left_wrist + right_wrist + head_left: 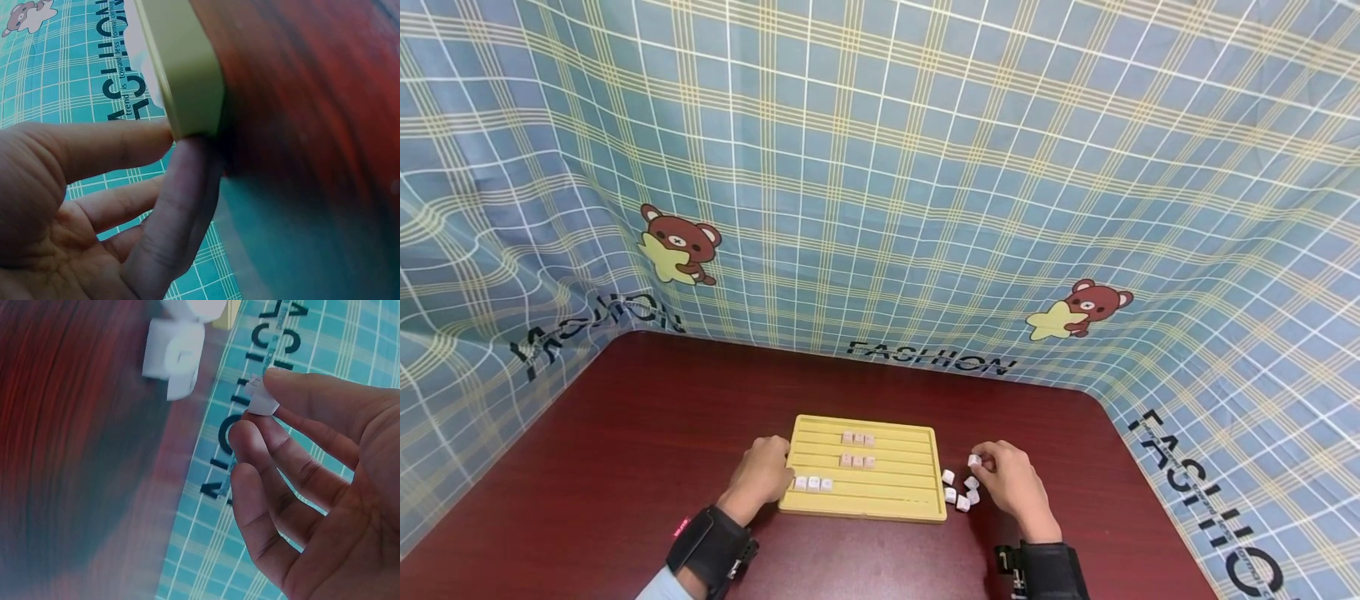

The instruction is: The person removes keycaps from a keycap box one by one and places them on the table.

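Note:
A yellow tray [898, 483] with raised ridges lies on the table. My left hand [763, 471] is at its left side; in the left wrist view, thumb and fingers pinch the tray's edge [190, 75]. White keycaps [814, 483] stand in a row of three near the tray's front left. Two rows of pinkish keycaps [858, 462] sit farther back on it. Right of the tray, my right hand [1013, 482] pinches one white keycap [262, 400] between thumb and fingertips, raised off the table. Several loose white keycaps [963, 503] lie between that hand and the tray.
The dark red table [677, 417] extends around the tray on every side. A blue checked cloth [880, 208] with bear prints hangs behind it and along both sides. Black straps with cameras [1051, 571] are worn on both wrists.

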{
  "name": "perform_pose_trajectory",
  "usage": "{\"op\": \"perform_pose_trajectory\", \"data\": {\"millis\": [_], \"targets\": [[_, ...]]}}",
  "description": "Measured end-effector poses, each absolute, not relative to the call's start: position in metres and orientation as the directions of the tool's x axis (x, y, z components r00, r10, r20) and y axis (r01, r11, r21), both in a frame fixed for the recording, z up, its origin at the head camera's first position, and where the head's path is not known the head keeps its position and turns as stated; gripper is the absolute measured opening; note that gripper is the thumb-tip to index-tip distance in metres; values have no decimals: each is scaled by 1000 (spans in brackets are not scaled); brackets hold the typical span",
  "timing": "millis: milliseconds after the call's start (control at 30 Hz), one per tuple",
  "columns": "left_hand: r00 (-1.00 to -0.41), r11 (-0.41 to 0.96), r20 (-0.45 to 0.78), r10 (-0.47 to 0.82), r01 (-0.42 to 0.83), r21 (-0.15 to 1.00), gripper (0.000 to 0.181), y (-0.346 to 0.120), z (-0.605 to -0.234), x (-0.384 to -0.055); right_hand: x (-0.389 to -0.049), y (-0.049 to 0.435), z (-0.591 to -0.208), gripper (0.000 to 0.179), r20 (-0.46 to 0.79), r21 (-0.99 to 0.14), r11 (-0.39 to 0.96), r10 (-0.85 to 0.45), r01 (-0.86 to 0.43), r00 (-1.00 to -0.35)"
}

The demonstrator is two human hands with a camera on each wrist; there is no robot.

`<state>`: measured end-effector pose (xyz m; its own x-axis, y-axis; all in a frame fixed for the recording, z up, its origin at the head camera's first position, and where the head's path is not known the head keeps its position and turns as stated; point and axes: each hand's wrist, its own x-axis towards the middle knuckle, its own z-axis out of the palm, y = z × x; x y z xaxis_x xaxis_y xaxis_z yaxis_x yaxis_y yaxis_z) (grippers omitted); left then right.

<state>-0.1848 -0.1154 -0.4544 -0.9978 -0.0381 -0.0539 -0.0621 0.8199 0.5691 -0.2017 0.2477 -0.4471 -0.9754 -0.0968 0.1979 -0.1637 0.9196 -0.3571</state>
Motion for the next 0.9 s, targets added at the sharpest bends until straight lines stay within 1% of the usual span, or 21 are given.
{"op": "perform_pose_trajectory", "data": {"millis": [233, 467, 767, 900], "targets": [[-998, 825, -53, -37, -61, 562, 11, -115, -453, -184, -202, 258, -451, 14, 190, -348, 928, -71, -135, -979], [-998, 816, -55, -41, -65, 575, 10, -115, -452, -183, -201, 261, -452, 10, 151, -336, 939, -16, -67, -988], [-996, 799, -77, -43, -81, 596, 21, -115, -453, -182, -199, 259, -452, 10, 86, -333, 943, 29, -2, -996], [-997, 801, -65, -41, -72, 594, 17, -114, -453, -183, -199, 259, -453, 10, 79, -319, 948, 28, 2, -996]]}}
